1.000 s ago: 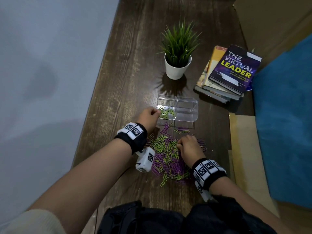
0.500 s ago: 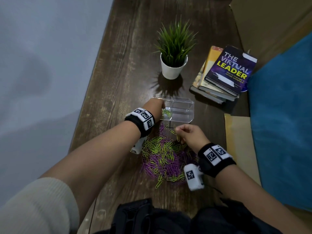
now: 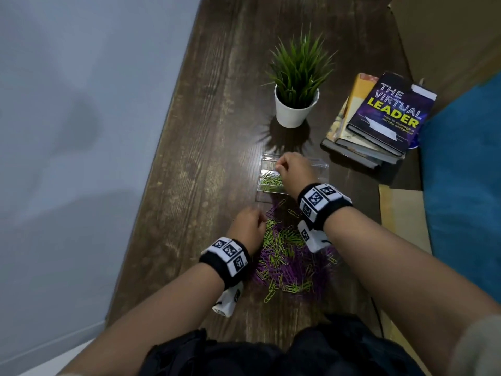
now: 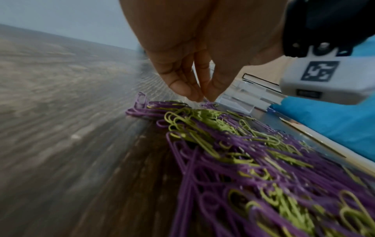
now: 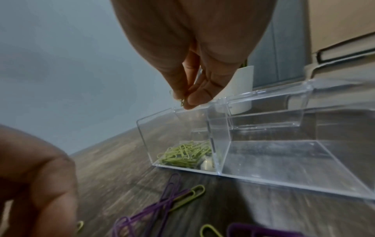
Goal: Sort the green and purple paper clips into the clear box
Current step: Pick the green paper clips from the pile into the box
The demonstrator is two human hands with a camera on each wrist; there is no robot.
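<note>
A mixed pile of green and purple paper clips (image 3: 287, 256) lies on the dark wooden table just in front of the clear two-part box (image 3: 318, 172). Several green clips (image 5: 184, 155) lie in the box's left compartment; its right compartment (image 5: 274, 152) looks empty. My right hand (image 5: 185, 102) hovers over the left compartment and pinches a green clip (image 5: 182, 101) between thumb and fingertips. My left hand (image 4: 202, 97) is down at the pile's far left edge (image 4: 209, 105), its fingertips drawn together on the clips. Whether it holds one is hidden.
A potted plant (image 3: 296, 85) in a white pot stands behind the box. A stack of books (image 3: 385, 115) lies at the back right. Blue cloth (image 3: 466, 172) and brown cardboard (image 3: 401, 213) border the right side. The table's left edge (image 3: 162, 147) runs along a grey wall.
My right hand rose from the pile and moved over the box's left compartment with a green clip. My left hand drew back from the box to the pile.
</note>
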